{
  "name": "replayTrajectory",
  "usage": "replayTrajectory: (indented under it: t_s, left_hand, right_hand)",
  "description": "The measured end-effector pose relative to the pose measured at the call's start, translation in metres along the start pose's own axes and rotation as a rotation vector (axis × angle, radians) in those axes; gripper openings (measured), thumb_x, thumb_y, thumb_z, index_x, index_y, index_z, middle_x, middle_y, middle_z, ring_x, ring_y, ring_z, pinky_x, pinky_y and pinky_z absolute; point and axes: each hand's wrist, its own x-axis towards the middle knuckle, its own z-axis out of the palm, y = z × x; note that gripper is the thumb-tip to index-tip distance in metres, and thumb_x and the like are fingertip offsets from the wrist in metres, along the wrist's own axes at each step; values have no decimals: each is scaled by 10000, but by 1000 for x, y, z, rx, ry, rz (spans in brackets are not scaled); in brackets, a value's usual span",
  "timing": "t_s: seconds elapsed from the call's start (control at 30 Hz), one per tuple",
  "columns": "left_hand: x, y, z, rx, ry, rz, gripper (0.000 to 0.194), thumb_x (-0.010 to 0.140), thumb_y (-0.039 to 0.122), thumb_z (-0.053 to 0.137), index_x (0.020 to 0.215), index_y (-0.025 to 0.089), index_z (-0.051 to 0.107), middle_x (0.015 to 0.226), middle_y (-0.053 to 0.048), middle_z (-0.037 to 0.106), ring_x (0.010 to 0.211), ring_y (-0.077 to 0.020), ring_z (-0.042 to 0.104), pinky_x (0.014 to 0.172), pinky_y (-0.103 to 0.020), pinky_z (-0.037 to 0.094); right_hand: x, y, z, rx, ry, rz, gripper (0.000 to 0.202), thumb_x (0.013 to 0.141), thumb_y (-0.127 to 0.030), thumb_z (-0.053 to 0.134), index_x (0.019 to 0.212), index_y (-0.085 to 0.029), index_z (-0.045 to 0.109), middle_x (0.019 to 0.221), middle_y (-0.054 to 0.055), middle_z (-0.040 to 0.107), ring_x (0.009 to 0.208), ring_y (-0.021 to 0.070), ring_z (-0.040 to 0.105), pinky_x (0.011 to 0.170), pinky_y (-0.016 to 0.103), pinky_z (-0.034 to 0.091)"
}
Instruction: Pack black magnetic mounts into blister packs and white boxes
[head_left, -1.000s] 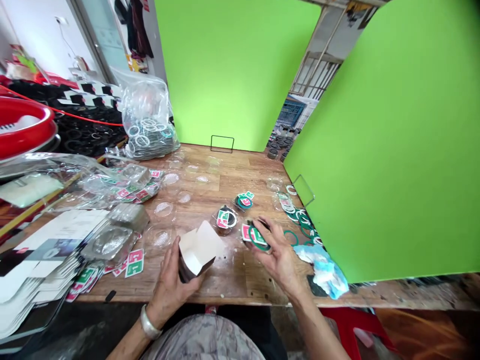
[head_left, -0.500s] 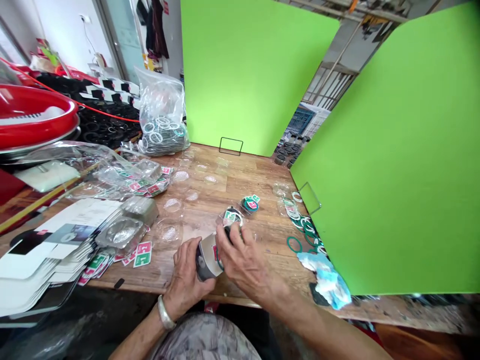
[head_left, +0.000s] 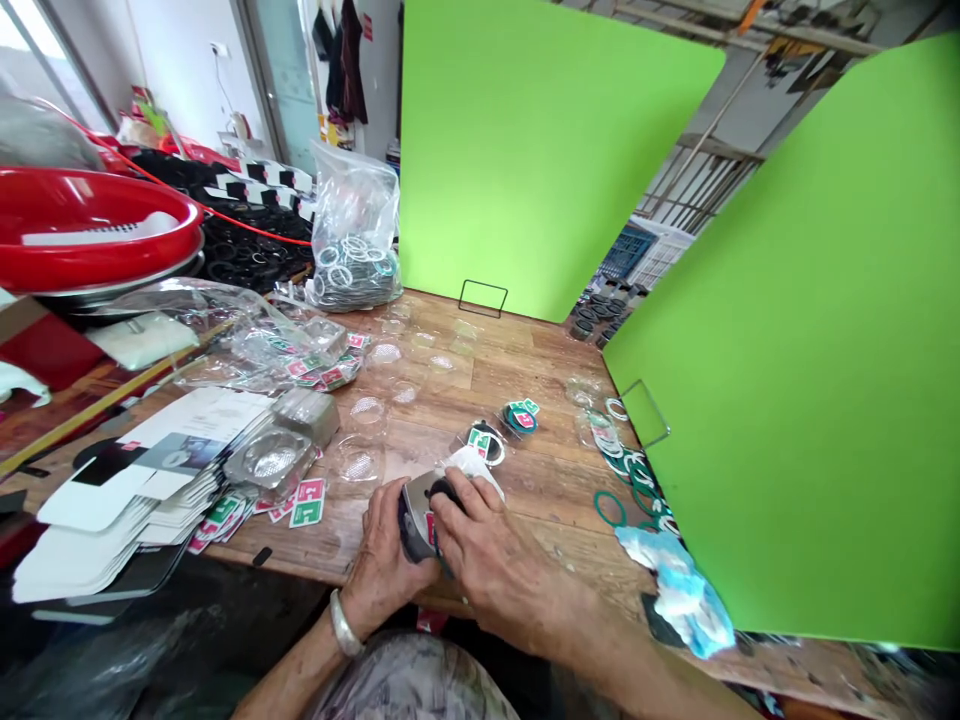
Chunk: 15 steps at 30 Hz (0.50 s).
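My left hand (head_left: 384, 555), with a silver bangle at its wrist, is wrapped round a small grey-and-white cardboard box (head_left: 414, 530) near the table's front edge. A white flap (head_left: 472, 463) stands out beyond the box's far side. My right hand (head_left: 491, 545) has its fingers closed round a dark rounded piece (head_left: 444, 488) at the box opening; its exact kind is partly hidden. Some red-and-white print shows below those fingers. Just beyond lie a clear blister tray with a green sticker and white ring (head_left: 491, 447), and another with a teal ring and stickers (head_left: 521, 418).
Flat card boxes (head_left: 112, 520) are stacked at left, beside clear plastic trays (head_left: 270, 460) and red-green stickers (head_left: 307, 502). A bag of rings (head_left: 356, 260) stands behind. Green and white rings (head_left: 630, 465) and a blue-white cloth (head_left: 679, 580) lie right. Green panels (head_left: 510, 150) border the table.
The view has swung slightly left, so everything appears farther right. My right hand has drawn the dark piece down against the box opening, and the white flap now shows beyond it.
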Motion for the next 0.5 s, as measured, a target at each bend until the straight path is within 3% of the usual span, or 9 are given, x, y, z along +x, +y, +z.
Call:
replayTrajectory:
  t_s: [0.2, 0.5]
  left_hand:
    - [-1, -2, 0, -34, -17, -12, 669, 690, 228, 615, 1264, 199, 273, 1164, -117, 436, 1111, -266, 474, 951, -472, 433]
    - [1, -4, -5, -89, -69, -33, 682, 675, 235, 625, 1270, 187, 296, 1176, -115, 456, 1127, -256, 481, 976, -453, 426]
  right_hand:
    - [-14, -6, 5, 51, 4, 20, 333, 846, -164, 500, 1153, -64, 579, 1250, 154, 527, 1329, 367, 233, 1050, 506, 307]
    - [-28, -12, 33, -27, 233, 83, 364, 864, -85, 436, 1214, -95, 536, 1270, 129, 521, 1350, 391, 158, 971, 538, 389]
